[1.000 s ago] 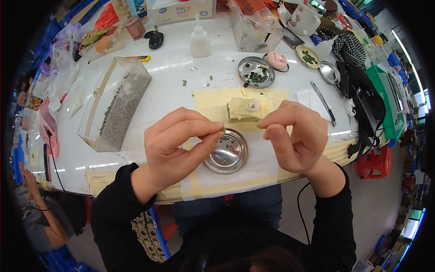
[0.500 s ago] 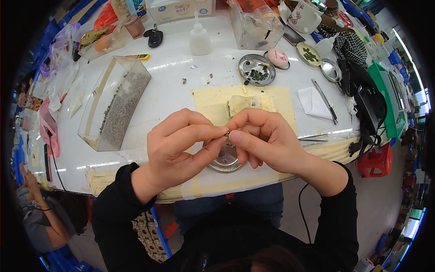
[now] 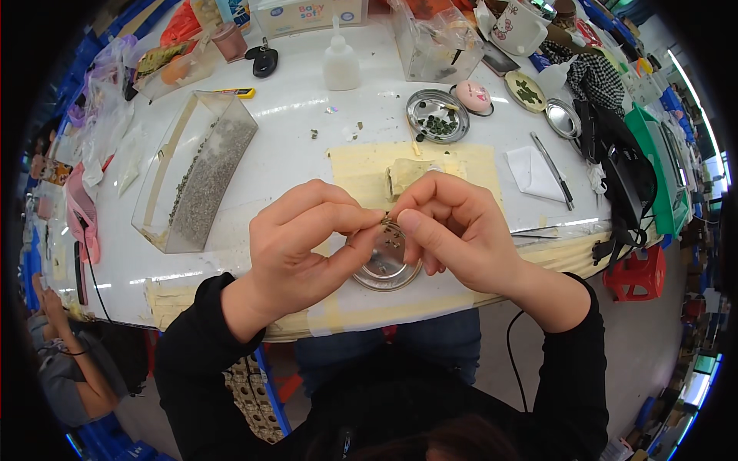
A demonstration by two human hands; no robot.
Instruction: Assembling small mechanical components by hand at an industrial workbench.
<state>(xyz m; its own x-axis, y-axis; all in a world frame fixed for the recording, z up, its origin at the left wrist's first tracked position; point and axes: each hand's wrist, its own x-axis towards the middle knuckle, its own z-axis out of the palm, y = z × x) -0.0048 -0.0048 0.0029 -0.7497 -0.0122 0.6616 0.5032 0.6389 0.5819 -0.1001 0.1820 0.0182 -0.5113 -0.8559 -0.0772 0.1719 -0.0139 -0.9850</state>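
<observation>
My left hand [image 3: 304,250] and my right hand [image 3: 461,230] meet fingertip to fingertip above the table's near part. Each is closed in a pinch. A tiny dark greenish-gold piece [image 3: 387,218] shows between the fingertips; its kind is too small to make out. Below them lies a round, shiny metal dish [image 3: 389,278] holding several tiny bits, its left side partly hidden by my left hand. Just beyond my fingers, a pale yellowish block [image 3: 400,175] rests on a yellow sheet [image 3: 355,163], partly covered by my right hand.
A clear box [image 3: 163,192] of grey granules stands left. Farther back are a white squeeze bottle [image 3: 340,66] and a metal dish [image 3: 420,108] with dark green pieces. On the right lie a pen [image 3: 550,170], folded white paper [image 3: 530,177] and thin tweezers [image 3: 536,233].
My right hand has shifted slightly up and right, its thumb drawn back from the left fingertips. More of the metal dish and the tiny piece now shows between my hands.
</observation>
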